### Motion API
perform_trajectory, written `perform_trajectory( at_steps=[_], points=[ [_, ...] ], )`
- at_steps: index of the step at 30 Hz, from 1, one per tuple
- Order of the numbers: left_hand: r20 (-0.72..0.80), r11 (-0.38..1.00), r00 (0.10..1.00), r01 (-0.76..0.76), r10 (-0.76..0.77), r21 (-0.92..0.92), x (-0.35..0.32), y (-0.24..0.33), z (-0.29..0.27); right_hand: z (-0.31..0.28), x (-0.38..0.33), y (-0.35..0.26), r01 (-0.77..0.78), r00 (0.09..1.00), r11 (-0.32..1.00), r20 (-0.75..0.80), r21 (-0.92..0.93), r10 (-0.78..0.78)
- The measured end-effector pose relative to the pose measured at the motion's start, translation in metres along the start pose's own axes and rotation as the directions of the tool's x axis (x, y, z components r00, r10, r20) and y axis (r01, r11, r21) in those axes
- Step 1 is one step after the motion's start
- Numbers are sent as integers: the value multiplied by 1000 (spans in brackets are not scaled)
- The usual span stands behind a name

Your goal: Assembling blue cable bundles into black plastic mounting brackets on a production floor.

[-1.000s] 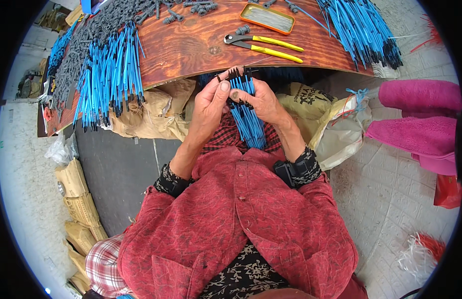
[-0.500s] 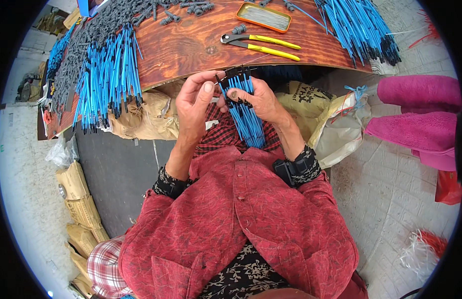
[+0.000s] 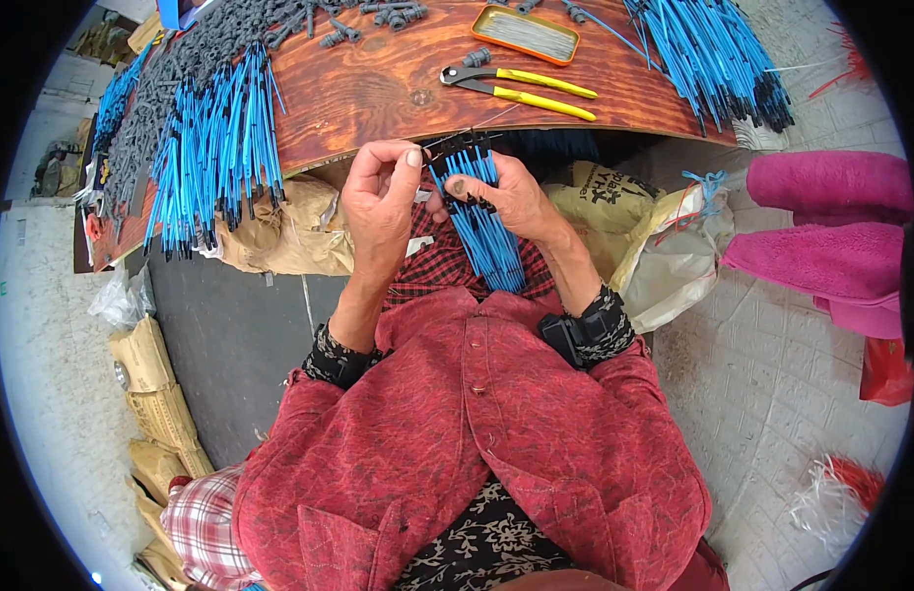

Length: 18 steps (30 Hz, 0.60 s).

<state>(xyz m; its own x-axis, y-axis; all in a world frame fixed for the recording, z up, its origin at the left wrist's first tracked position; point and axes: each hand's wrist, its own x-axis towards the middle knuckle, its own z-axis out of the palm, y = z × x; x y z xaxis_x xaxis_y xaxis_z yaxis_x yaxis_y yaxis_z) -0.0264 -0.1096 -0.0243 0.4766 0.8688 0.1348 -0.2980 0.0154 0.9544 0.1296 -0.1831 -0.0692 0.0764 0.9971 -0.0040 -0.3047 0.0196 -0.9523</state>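
My right hand [image 3: 508, 202] is wrapped round a bundle of thin blue rods with black ends [image 3: 488, 246], its thumb lying across the front. The bundle stands tilted over my lap, black ends toward the table. Left of those ends, my left hand [image 3: 383, 202] pinches a thin wire [image 3: 469, 129] between thumb and forefinger. The wire slants up past the bundle's top toward the table edge; where its far end lies is hard to make out. Beyond my hands, cutting pliers with yellow handles [image 3: 545, 91] lie on the table, beside an orange-rimmed tin of thin wires [image 3: 526, 33].
The brown wooden table [image 3: 348, 103] curves ahead. More blue rods [image 3: 215, 143] overhang its left edge, with another pile [image 3: 708, 64] at the right. Grey plastic fittings [image 3: 146, 123] are heaped on the far left. A pale sack [image 3: 678, 261] and pink cloth-covered supports [image 3: 821, 251] stand right.
My left hand has shifted slightly left, and its thumb and forefinger have come together at the wire. The right hand and its bundle have stayed nearly still.
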Motion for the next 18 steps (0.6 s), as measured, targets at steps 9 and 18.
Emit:
perform_trajectory(
  at_steps=[9,18],
  points=[
    [1,994,995,-103,103,-38,-1,-10,0,0,-1,-9,-6,1000,999,9,39,5],
    [92,996,996,-3,11,-90,0,-7,1,-6,2,1,30,999,998,9,49,-31]
  ],
)
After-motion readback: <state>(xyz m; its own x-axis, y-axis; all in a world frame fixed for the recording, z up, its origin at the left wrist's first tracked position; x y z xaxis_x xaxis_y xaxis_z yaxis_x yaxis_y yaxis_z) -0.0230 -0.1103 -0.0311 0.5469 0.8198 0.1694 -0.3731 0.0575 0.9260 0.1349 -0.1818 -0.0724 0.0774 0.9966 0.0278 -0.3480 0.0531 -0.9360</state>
